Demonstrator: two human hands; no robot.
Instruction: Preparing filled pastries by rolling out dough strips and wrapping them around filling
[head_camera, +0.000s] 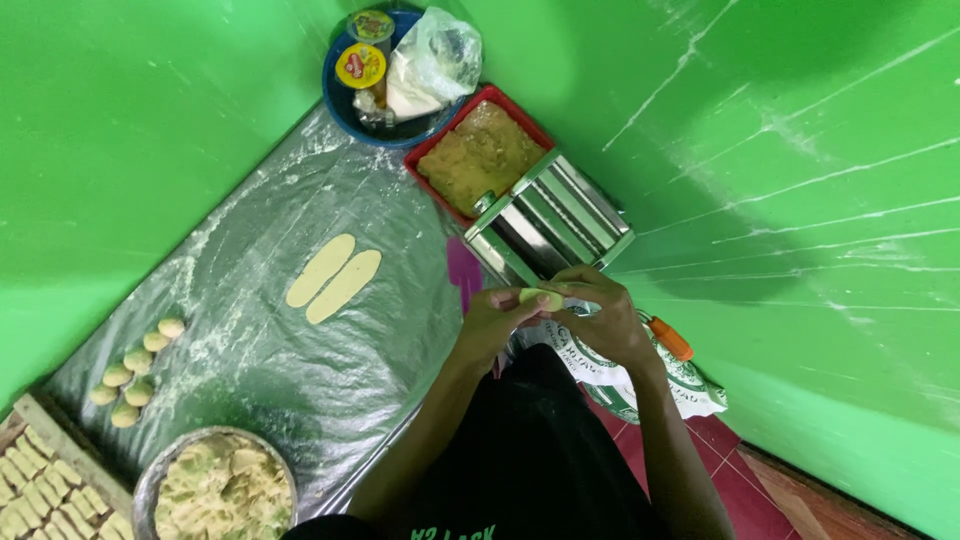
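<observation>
The scene is evenly and fairly brightly lit, apparently from overhead, and the saturated green wall (800, 150) casts a green tint over everything. Soft broad shadows darken the wall behind the metal pasta roller (550, 222) and the upper corner (no hard edges to them). The plastic sheet (300, 360) covering the bench shows a mild sheen. Focus is decent in the centre; the tray of cut dough (40, 490) at the lower left edge is softer, and lines lean with wide-angle distortion.
</observation>
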